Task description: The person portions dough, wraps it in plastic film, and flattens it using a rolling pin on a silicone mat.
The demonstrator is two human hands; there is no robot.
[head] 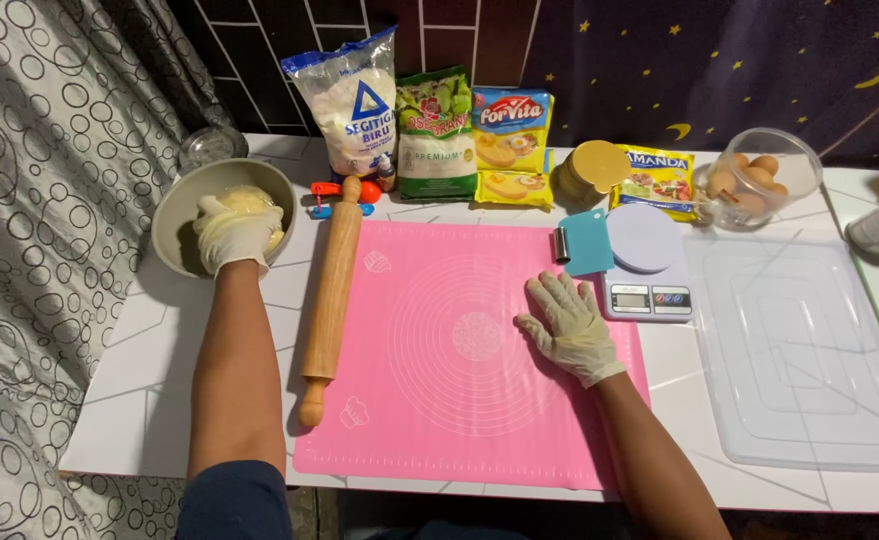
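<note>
Along the wall: white flour bag, green-and-white bag, two yellow packets, another yellow packet. Right of the pink mat, the scale's small grey screen.

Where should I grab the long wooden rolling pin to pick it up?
Probably by the thick middle of the rolling pin, reaching down from above. It lies flat along the pink mat's left edge, and its end knobs are small and narrow for fingers.

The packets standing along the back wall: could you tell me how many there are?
5: a white bag, a green packet, two yellow packets stacked, and another yellow packet beside the egg bowl.
</note>
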